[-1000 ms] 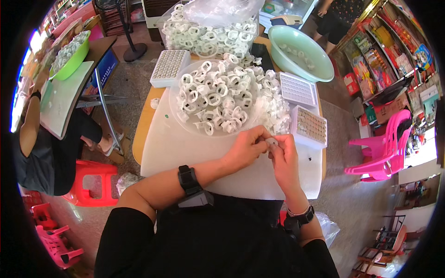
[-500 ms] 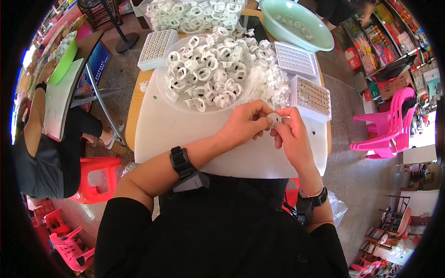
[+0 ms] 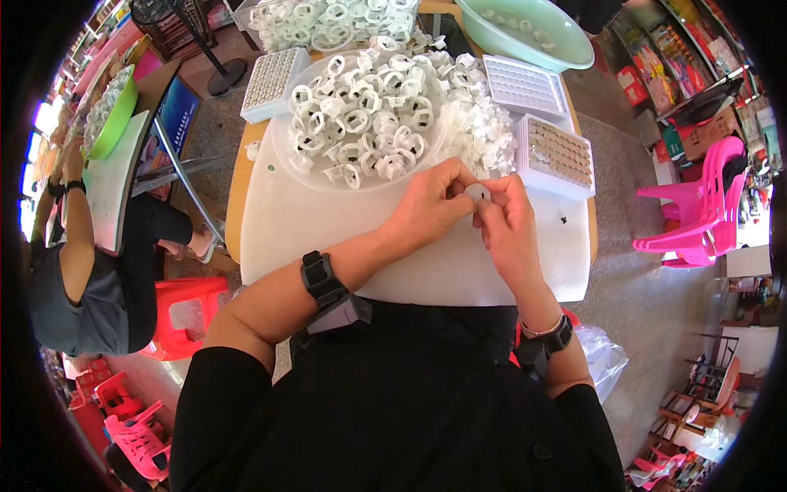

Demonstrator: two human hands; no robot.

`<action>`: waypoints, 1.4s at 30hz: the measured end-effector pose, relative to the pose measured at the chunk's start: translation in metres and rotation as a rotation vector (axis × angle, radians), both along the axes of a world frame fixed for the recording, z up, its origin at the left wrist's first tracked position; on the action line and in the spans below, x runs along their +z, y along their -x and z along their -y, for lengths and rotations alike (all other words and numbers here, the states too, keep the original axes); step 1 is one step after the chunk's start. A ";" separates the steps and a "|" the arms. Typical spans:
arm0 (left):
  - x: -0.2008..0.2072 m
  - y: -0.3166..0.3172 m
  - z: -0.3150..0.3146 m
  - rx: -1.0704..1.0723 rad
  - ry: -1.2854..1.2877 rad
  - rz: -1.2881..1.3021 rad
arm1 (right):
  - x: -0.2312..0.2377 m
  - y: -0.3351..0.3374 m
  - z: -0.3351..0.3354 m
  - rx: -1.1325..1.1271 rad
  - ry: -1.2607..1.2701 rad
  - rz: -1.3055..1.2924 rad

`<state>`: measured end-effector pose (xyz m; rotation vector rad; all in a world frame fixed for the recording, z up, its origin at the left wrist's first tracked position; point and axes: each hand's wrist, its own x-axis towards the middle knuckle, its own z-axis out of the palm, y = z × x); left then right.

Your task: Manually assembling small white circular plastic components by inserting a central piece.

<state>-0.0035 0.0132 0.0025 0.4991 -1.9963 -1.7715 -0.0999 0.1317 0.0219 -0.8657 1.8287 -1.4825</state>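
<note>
Between my two hands, over the white tabletop, is a small round white plastic piece with a dark slot. My left hand pinches its left side, and my right hand grips it from the right with thumb and fingers. Just beyond my left hand lies a clear round tray heaped with white ring-shaped plastic parts. A pile of small white translucent pieces sits past my fingertips.
At right stand a stack of trays with round metallic pieces and a white ridged tray. A pale green basin and a clear bin of parts are at the back. To the left, another person works beside a green bowl.
My hands have shifted slightly, the round piece turning a little between my fingers. The whole view has shifted a bit. At left, the other person's arms have moved near the green bowl.
</note>
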 end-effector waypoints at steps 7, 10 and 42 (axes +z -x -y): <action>0.016 0.001 0.001 -0.078 -0.067 0.090 | 0.014 0.012 -0.007 0.025 -0.043 0.025; 0.017 -0.004 -0.001 -0.148 -0.212 0.092 | 0.036 0.039 -0.008 0.166 -0.155 -0.183; -0.001 -0.002 0.006 -0.233 -0.555 -0.043 | 0.054 0.063 0.048 0.219 -0.017 -0.481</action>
